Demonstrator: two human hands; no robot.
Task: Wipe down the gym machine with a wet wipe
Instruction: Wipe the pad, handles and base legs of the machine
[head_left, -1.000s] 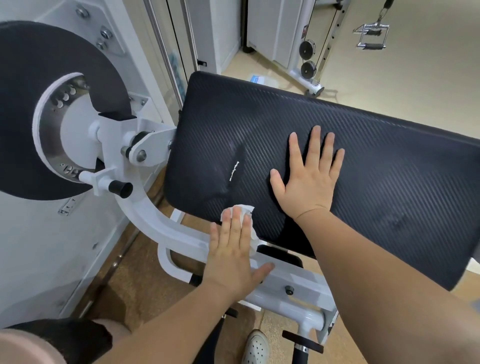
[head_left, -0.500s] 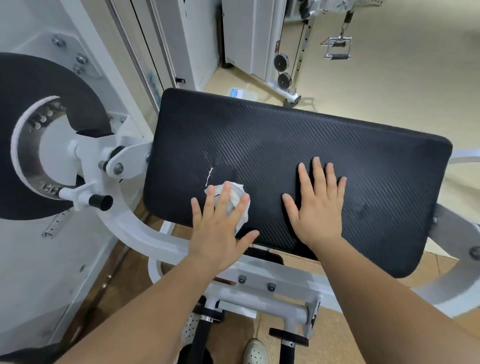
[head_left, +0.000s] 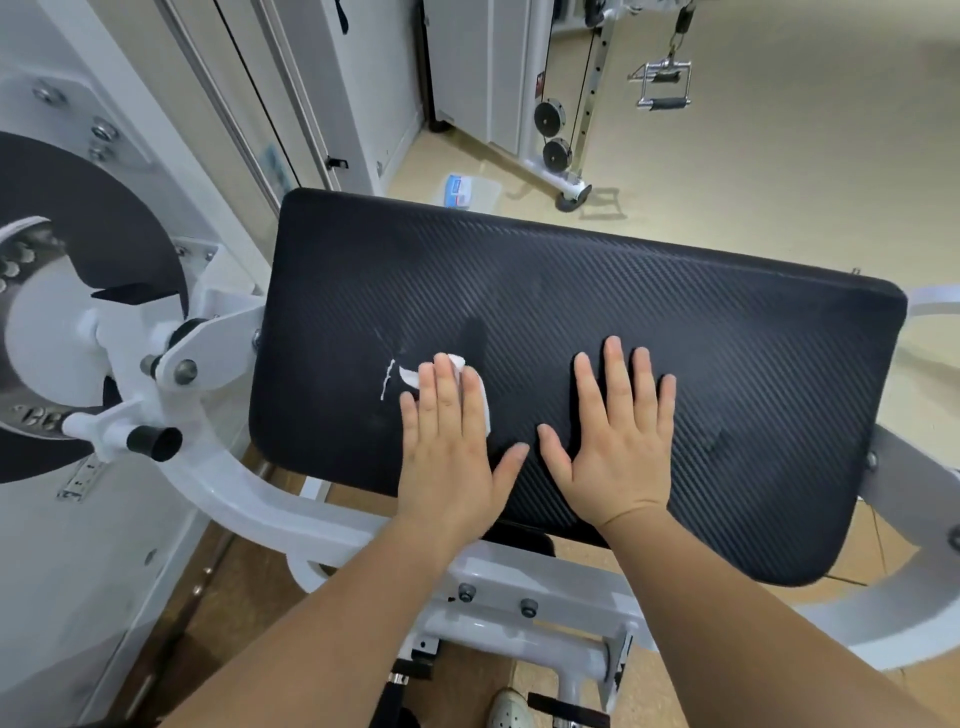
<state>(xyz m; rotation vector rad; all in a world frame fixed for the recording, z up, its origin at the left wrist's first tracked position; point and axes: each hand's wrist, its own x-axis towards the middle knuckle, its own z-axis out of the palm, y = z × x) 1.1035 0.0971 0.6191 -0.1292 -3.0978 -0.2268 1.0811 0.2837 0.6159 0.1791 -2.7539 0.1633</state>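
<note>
The gym machine's black textured pad (head_left: 649, 312) fills the middle of the view, mounted on a white frame (head_left: 228, 499). My left hand (head_left: 449, 447) lies flat on the pad's near left part, fingers straight, pressing a crumpled white wet wipe (head_left: 470, 382) that sticks out past the fingertips. My right hand (head_left: 618, 441) rests flat on the pad just to the right, fingers spread, holding nothing. A thin white tear mark (head_left: 387, 382) shows on the pad left of the wipe. A damp streak darkens the pad above the wipe.
A black-and-white pivot disc (head_left: 78, 312) with a black-tipped knob (head_left: 153, 441) stands at the left. On the beige floor behind lie a wipe packet (head_left: 460, 189) and a cable machine with pulleys (head_left: 553, 135) and a hanging handle (head_left: 662, 88). My shoe (head_left: 511, 709) shows below.
My left hand slid the wipe from the pad's lower edge up onto its surface and further along it. The right hand stayed flat on the pad. The view tilted down.
</note>
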